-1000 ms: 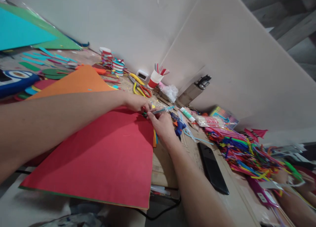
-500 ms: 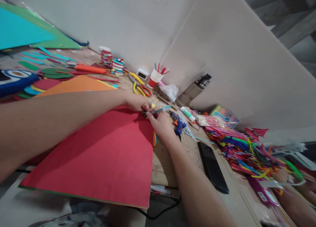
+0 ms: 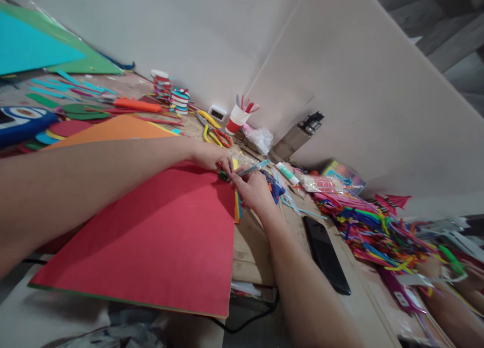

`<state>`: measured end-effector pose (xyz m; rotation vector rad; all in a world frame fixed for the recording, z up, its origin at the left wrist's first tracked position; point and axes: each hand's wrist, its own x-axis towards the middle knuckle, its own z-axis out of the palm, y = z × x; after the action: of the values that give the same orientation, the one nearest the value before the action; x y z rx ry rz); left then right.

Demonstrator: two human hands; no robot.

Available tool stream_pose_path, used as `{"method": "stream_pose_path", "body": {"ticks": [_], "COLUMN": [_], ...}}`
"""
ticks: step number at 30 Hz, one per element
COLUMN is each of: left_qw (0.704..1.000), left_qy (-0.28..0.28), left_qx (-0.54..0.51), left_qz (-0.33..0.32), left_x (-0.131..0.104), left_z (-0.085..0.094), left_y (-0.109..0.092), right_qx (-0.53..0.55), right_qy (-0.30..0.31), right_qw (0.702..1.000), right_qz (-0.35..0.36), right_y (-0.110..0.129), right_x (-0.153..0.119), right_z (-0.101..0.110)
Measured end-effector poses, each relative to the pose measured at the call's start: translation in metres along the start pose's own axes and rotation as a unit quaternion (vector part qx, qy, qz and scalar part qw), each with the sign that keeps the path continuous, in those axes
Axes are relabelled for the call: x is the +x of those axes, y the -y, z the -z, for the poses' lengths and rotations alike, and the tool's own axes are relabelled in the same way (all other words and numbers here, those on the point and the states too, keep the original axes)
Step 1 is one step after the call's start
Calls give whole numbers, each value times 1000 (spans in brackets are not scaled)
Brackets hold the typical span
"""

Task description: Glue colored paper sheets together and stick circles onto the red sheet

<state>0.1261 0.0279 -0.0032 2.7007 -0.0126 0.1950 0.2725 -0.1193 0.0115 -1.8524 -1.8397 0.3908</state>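
Note:
My left hand is closed at the far corner of a large red sheet, its fingers pinching a small green and red piece that the fingers partly cover. Right beside it, my right hand grips a slim pen with a pale blue end, which points up and to the right. The fingertips of both hands nearly meet. Other coloured sheets lie beneath the red one, their edges showing.
Beyond the hands are pliers, a red and white paper cup and a bottle. To the right lie a glue stick, a blue glue gun, a black phone and pipe cleaners. Another person's hands show at far right.
My right hand and the pen have shifted slightly to the right. My left hand stays nearly in place, with more of the green piece showing.

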Motion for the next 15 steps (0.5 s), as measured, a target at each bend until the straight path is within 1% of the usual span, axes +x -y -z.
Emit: {"method": "stream_pose_path", "body": {"ticks": [5, 10, 15], "left_qw": [999, 999, 1000], "left_qy": [15, 19, 18], "left_qx": [33, 38, 19], "left_qz": [3, 7, 6], "left_x": [1, 1, -1], "left_z": [-1, -1, 0], "left_y": [3, 3, 2], "right_qx": [7, 22, 59], "right_qy": [5, -4, -14], "right_qw": [1000, 998, 998], "right_qz": [-26, -51, -28], "right_y": [-5, -9, -7], "right_x": [1, 1, 1], "right_z": [3, 4, 4]}}
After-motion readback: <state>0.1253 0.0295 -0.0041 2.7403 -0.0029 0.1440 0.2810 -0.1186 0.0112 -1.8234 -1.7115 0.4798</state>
